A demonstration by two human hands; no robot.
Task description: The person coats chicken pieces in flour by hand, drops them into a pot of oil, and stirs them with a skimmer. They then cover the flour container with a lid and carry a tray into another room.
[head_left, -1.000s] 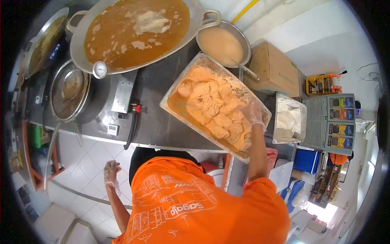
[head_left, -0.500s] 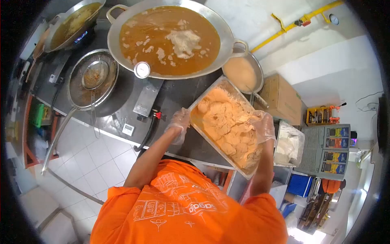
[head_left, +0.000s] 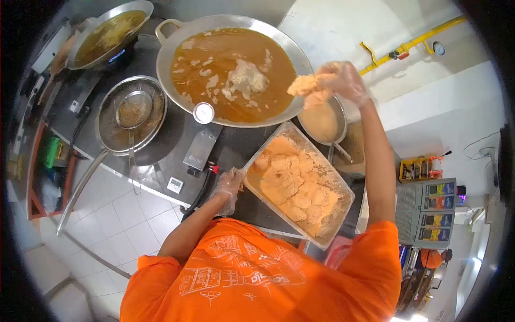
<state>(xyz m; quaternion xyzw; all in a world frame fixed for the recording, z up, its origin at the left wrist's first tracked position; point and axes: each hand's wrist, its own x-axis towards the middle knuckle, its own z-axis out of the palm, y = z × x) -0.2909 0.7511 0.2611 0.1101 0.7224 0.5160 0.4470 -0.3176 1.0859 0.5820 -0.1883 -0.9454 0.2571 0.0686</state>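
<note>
My right hand (head_left: pixel 343 83), in a clear plastic glove, is raised at the wok's right edge and closed around flour-coated chicken pieces (head_left: pixel 312 90). Below it, a wide metal wok (head_left: pixel 165 67) holds brown oil with a patch of pale foam. My left hand (head_left: pixel 229 185), gloved too, has its fingers curled at the left edge of a clear rectangular tray (head_left: pixel 287 219). Inside the tray lie several pieces under orange coating flour (head_left: pixel 300 182). A dial thermometer (head_left: pixel 204 113) sits at the wok's near rim.
A pot of pale orange batter (head_left: pixel 322 122) with a handle sticking out stands right of the wok. To the left are a large strainer (head_left: pixel 107 121) with a smaller one inside, a timer (head_left: pixel 175 185) and a second oil wok (head_left: pixel 110 37). A yellow pipe (head_left: pixel 418 42) runs along the wall.
My right hand has risen from the tray toward the wok, lifting coated chicken pieces. My left hand remains at the tray's left edge. The view has shifted slightly.
</note>
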